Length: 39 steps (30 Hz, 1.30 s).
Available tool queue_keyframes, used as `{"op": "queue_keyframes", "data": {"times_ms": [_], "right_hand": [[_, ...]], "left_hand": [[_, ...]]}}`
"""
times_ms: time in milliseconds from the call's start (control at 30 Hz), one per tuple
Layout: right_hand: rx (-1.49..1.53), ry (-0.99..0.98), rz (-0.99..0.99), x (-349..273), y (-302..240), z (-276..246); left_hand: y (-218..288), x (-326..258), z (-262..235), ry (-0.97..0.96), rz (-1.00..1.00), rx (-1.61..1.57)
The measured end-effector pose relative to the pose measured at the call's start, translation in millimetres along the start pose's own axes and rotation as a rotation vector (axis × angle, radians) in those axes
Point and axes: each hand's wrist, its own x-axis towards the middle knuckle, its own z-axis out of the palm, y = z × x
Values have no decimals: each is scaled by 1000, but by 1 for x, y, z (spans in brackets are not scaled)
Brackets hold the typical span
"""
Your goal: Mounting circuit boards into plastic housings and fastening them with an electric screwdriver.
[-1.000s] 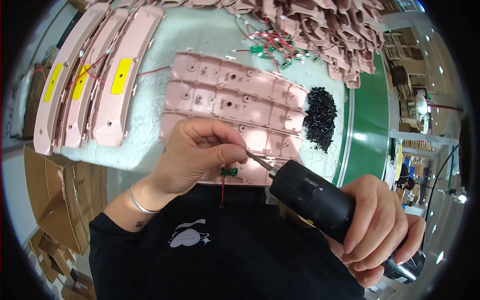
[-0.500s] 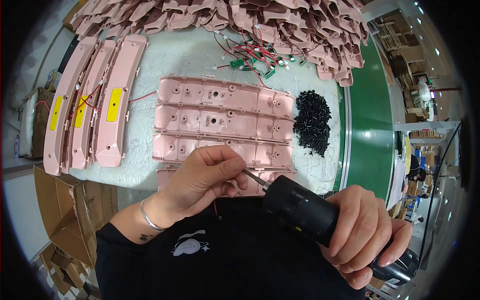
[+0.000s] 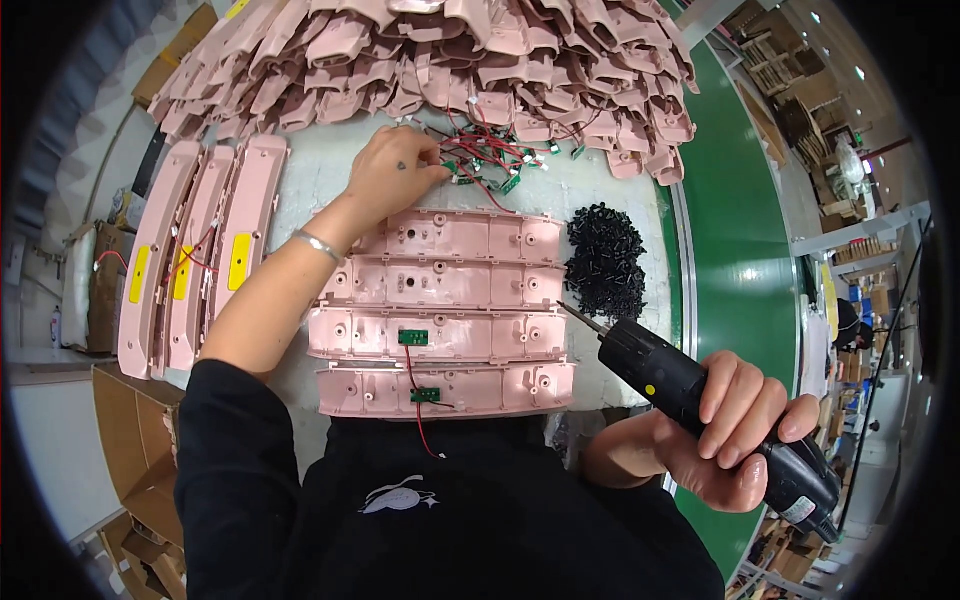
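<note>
My right hand [image 3: 745, 430] is wrapped round a black electric screwdriver [image 3: 655, 370], whose bit points up and left towards the right ends of the pink plastic panels [image 3: 490, 283]. Several of these panels lie in a stack of rows, inner side up. On each of the two nearest sits a small green circuit board [image 3: 413, 338] with a red and black wire. Stretched forward, my left hand [image 3: 395, 172] has its bent fingers at the left edge of a heap of circuit boards with red wires [image 3: 490, 150]. What those fingers pinch is hidden.
Black screws [image 3: 605, 262] lie piled right of the panels. On the left stand three pink covers [image 3: 250, 215] with yellow labels and loose wires. A high heap of pink plastic parts [image 3: 430, 70] fills the far side. A cardboard box [image 3: 135, 430] stands at lower left.
My left hand has left the screwdriver's bit and moved forward to the circuit board heap. The screwdriver has shifted slightly right, uncovering the two nearest panels. The view has tilted.
</note>
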Motion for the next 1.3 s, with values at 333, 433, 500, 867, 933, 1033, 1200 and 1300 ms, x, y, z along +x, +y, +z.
{"op": "queue_keyframes", "data": {"times_ms": [333,433,500,867,933,1033,1200,1300], "right_hand": [[44,-23,82,0,0,-24],[35,-25,90,-3,1,-24],[36,-19,95,-3,0,-24],[13,-44,136,-7,-1,-27],[33,-48,157,-7,1,-25],[38,-59,189,-7,2,-17],[52,-148,248,-7,10,1],[67,-186,287,-11,16,14]], "left_hand": [[2,-24,-77,-167,-613,-1210],[-6,-52,-85,-133,-718,-1294],[-12,-63,-84,7,-806,-1341],[-1,-88,-126,334,-270,-739],[13,-94,-141,249,-249,-759],[39,-99,-146,-79,-229,-939],[51,-103,-120,-365,-334,-894],[56,-94,-93,-378,-285,-633]]}}
